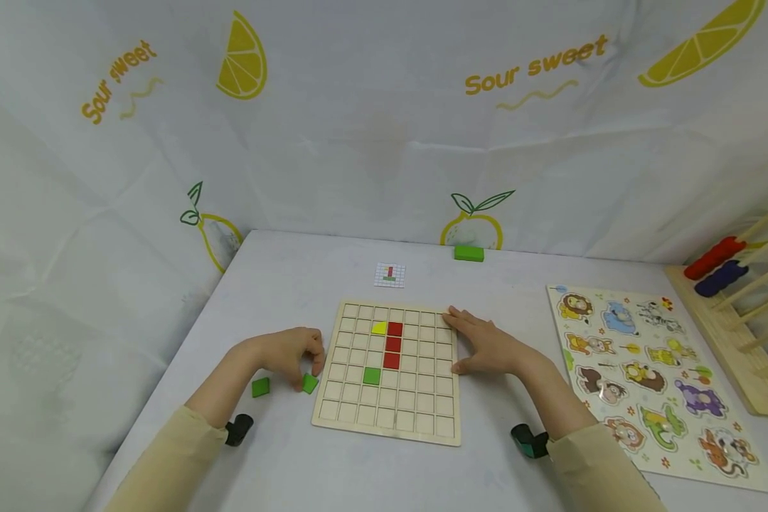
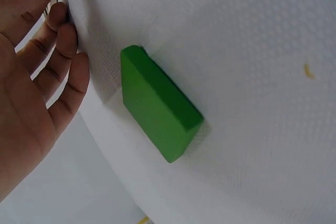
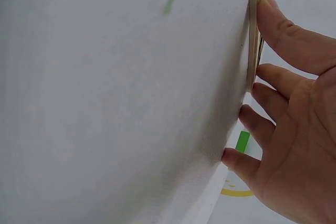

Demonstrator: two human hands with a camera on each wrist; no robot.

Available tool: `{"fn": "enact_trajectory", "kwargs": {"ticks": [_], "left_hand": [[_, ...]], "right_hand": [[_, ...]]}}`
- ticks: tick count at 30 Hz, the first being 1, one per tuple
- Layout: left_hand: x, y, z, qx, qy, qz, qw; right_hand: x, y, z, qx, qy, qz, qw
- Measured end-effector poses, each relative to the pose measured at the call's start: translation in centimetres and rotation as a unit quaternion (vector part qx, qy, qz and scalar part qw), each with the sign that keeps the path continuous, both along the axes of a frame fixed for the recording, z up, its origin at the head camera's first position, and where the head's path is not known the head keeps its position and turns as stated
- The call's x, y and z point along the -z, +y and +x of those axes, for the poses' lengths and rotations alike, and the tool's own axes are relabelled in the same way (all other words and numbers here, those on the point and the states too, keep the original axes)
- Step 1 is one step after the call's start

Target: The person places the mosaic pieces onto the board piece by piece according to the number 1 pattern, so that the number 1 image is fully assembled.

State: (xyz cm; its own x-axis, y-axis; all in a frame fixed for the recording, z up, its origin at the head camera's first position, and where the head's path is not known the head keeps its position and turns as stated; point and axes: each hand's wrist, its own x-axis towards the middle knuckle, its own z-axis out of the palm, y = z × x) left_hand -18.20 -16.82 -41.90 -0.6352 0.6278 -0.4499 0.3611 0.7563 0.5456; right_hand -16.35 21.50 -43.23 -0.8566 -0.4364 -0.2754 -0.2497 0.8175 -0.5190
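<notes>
A wooden grid board (image 1: pixel 387 431) lies flat on the white table. On it are a yellow quarter-round tile (image 1: pixel 379 328), three red square tiles (image 1: pixel 392 344) in a column and one green square tile (image 1: pixel 372 375). Left of the board, my left hand (image 1: pixel 288 353) pinches another green square tile (image 1: pixel 310 383) between thumb and finger, low over the table. A loose green tile (image 2: pixel 157 108) lies below that hand's curled fingers in the left wrist view. My right hand (image 1: pixel 489 346), fingers spread, rests against the board's right edge, thumb and fingertips touching it (image 3: pixel 299 103).
A small pattern card (image 1: pixel 390 275) showing a coloured figure lies behind the board. Further back stands a green block (image 1: pixel 468 254) by the cloth backdrop. To the right are an animal puzzle board (image 1: pixel 614 419) and a wooden frame with rods (image 1: pixel 742 341) carrying red and blue pieces.
</notes>
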Motion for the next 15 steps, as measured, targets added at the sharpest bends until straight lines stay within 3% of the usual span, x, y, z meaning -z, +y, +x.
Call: {"fn": "enact_trajectory", "kwargs": {"ticks": [7, 15], "left_hand": [[-0.04, 0.03, -0.17, -0.014, 0.007, 0.001, 0.9999], [-0.06, -0.01, -0.33, -0.029, -0.018, 0.025, 0.9991]], "right_hand": [[-0.10, -0.07, 0.06, 0.001, -0.001, -0.002, 1.000], [-0.08, -0.10, 0.03, 0.001, 0.000, 0.002, 1.000]]}}
